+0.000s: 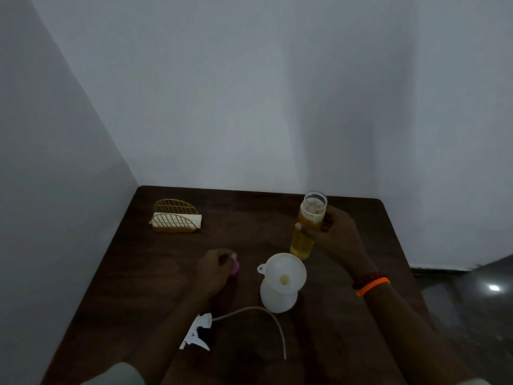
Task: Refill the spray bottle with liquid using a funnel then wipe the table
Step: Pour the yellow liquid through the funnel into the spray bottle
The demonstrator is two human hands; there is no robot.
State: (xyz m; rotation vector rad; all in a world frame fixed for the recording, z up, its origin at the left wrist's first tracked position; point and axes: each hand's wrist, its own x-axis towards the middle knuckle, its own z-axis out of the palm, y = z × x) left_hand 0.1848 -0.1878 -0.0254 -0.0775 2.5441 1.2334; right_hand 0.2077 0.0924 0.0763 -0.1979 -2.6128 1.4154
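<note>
Right hand (333,232) grip is wrapped around open bottle (306,226) w/ yellow liquid, far of funnel (283,269); left hand (215,266) pinches pink cap (235,266) near tabletop (249,218)

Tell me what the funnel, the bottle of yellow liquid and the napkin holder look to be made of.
Funnel: white, matte, slightly translucent, so probably plastic. Bottle of yellow liquid, held by the right hand: clear and see-through, with a threaded open mouth; plastic or glass, the dim light leaves it open. Napkin holder: thin gold-coloured rods in a curved grid, likely coated metal wire.
</note>
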